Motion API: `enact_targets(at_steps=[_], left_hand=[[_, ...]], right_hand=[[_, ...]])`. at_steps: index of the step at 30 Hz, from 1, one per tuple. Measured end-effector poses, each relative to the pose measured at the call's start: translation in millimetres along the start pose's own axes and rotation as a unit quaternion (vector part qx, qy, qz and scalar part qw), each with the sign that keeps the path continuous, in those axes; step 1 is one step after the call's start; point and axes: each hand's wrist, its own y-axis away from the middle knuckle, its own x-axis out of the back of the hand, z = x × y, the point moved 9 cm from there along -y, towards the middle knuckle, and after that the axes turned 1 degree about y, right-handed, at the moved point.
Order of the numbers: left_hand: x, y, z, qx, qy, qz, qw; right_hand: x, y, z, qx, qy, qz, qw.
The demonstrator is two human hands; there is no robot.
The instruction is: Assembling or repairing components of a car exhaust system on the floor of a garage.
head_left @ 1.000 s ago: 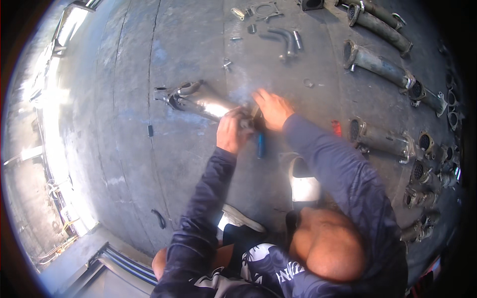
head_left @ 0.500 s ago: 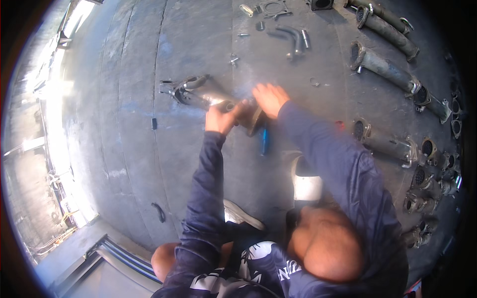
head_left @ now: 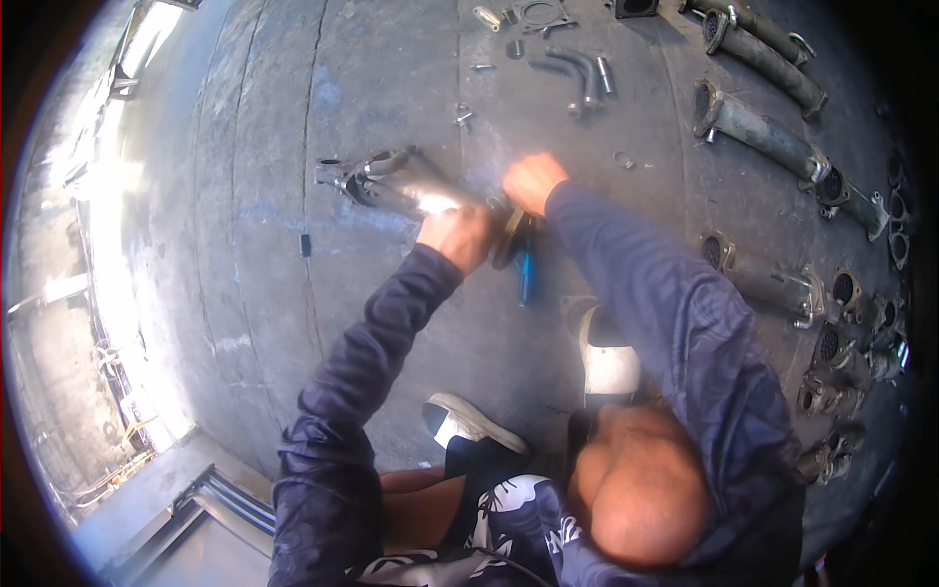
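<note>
A silvery metal pipe assembly (head_left: 391,188) with flanged fittings lies slanting on the floor. My left hand (head_left: 455,235) is closed at its near end, beside a dark flange (head_left: 509,245). My right hand (head_left: 535,181) is just to the upper right of that end, slightly blurred, fingers curled; whatever they hold is hidden. A tool or part with a blue cylindrical body (head_left: 527,274) lies below the flange, between my forearms.
Several flanged metal cylinders (head_left: 763,132) line the right side. Bent tubes (head_left: 587,73), a plate (head_left: 541,15) and small fittings (head_left: 464,115) lie beyond my hands. A small dark piece (head_left: 305,245) sits left. A metal-framed edge (head_left: 220,509) is at lower left.
My left hand shifted up and left, then back right at the pipe's near end. My right hand has risen slightly and its fingers have curled more. The left forearm is now more slanted.
</note>
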Motion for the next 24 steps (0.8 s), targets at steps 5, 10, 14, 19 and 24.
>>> enact_targets(at_steps=[5,10,14,19,24], left_hand=[[-28,-5,69,-0.093,-0.425,-0.17,0.884],[-30,1,51,0.011,-0.423,-0.151,0.893],[-19,-6,34,0.05,-0.281,-0.122,0.95],[-1,-10,12,0.034,-0.18,-0.062,0.981],[-24,-6,-24,0.159,0.013,-0.102,0.982]], right_hand=[[-8,1,3,-0.012,-0.001,0.022,1.0],[-3,2,-1,-0.02,-0.003,0.029,0.999],[-7,3,3,-0.023,-0.013,0.06,0.998],[-2,7,3,-0.015,-0.031,0.097,0.995],[-9,2,6,-0.021,-0.038,0.079,0.996]])
